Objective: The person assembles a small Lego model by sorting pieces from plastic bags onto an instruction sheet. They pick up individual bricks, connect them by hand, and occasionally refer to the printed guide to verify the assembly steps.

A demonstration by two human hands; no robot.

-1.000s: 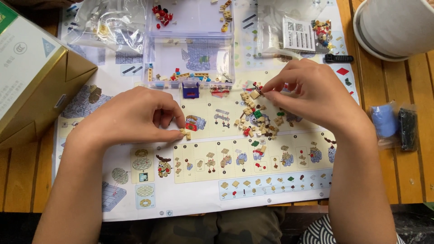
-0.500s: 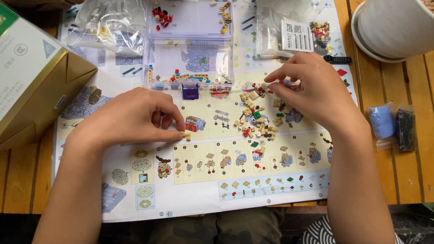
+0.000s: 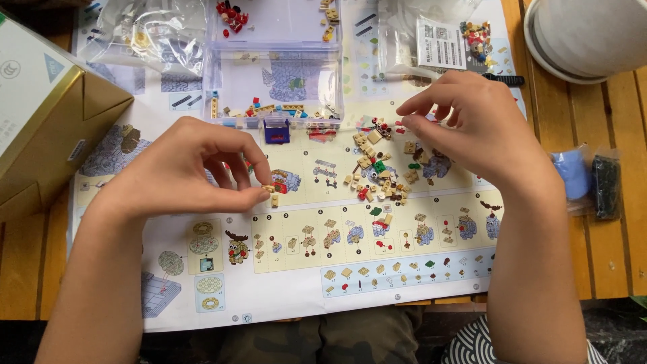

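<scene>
Head view looks straight down on a wooden slatted counter [image 3: 610, 269] covered by a large printed instruction sheet [image 3: 283, 290]. A gold-and-white cardboard box [image 3: 40, 114] sits at the far left, a clear plastic sorting tray [image 3: 276, 67] with small coloured bricks lies at the top centre, crumpled clear bags [image 3: 145, 30] are beside it, and a white round pot [image 3: 586, 34] stands at the top right. A blue pouch [image 3: 571, 172] and a dark pouch [image 3: 606, 185] lie at the right edge of the counter. A loose pile of small bricks [image 3: 379, 172], tan, red and green, lies on the sheet between the hands.

The left hand [image 3: 178, 172] hovers over the sheet, its fingers [image 3: 246, 195] pinched closed on a small tan brick piece [image 3: 271, 193], which is held just above the sheet beside a printed step. The right hand [image 3: 482, 128] is above the right side of the pile, its fingers [image 3: 421, 121] drawn close together; whether they hold a piece I cannot tell.

Compared with half a second ago, the right hand has lifted up and away to the right of the pile, while the left hand keeps the same pinch in nearly the same place.
</scene>
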